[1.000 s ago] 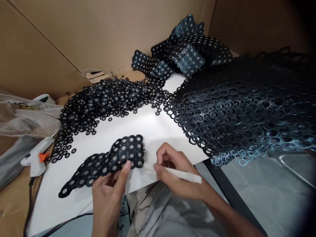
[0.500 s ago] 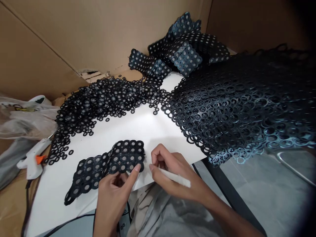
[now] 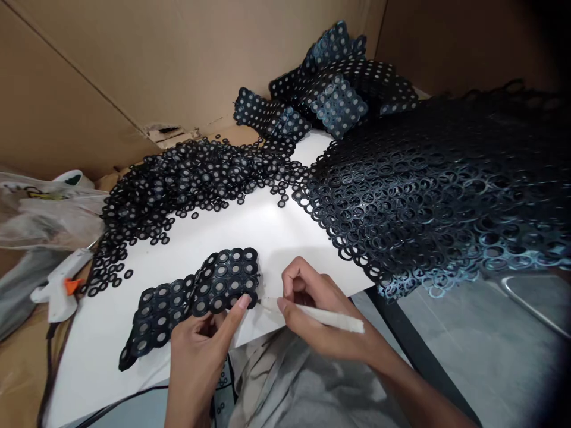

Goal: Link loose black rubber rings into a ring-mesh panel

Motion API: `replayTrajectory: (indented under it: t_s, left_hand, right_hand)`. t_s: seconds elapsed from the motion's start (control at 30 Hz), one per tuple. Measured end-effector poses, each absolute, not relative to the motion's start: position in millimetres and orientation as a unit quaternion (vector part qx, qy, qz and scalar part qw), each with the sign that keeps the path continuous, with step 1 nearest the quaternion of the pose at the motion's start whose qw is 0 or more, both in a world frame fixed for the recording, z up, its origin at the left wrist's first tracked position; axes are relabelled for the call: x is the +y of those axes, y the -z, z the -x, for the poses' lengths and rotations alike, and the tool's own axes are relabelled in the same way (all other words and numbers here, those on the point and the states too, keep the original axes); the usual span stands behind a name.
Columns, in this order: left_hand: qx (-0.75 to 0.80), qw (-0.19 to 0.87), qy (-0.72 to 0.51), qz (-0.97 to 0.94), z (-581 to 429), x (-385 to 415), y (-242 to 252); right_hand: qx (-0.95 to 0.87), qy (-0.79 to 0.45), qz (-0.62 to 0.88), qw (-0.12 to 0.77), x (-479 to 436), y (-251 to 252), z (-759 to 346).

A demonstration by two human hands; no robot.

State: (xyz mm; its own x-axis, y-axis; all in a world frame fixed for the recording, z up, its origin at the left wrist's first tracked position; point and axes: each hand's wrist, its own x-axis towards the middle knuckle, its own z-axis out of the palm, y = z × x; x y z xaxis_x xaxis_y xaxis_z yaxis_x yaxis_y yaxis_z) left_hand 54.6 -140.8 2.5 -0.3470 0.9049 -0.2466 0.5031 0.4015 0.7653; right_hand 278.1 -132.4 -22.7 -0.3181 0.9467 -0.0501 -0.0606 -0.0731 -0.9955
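Observation:
A strip of joined black rings [image 3: 191,297] lies on the white board [image 3: 250,238]. My left hand [image 3: 203,345] holds the strip's near right corner, thumb under and forefinger pressed on its edge. My right hand [image 3: 319,309] is closed round a white stick [image 3: 328,318], held like a pen. The stick's tip points left and sits just beside the strip's right corner.
A heap of loose black rings [image 3: 187,184] covers the board's far left. A large sheet of linked rings [image 3: 437,190] spreads at the right, folded ring strips [image 3: 321,95] behind it. A white glue gun [image 3: 57,285] and a plastic bag [image 3: 44,214] lie at left. Cardboard walls stand behind.
The strip and my left hand shifted slightly on the board. My right hand moved the stick's tip back toward the strip's right corner.

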Motion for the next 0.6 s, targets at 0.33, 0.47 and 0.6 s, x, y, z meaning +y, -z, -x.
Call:
replayTrajectory:
  t_s: [0.33, 0.47, 0.6]
  left_hand:
    - [0.744, 0.327, -0.322, -0.486, -52, -140, -1]
    - [0.727, 0.313, -0.321, -0.520, -47, -142, 8]
    - [0.723, 0.321, -0.325, -0.519, -45, -143, 14]
  right_hand:
    - [-0.587, -0.560, 0.416, 0.411, -131, 18, -276]
    - [-0.639, -0.498, 0.441, 0.386, -131, 18, -269]
    - [-0.640, -0.498, 0.441, 0.386, -132, 20, -268]
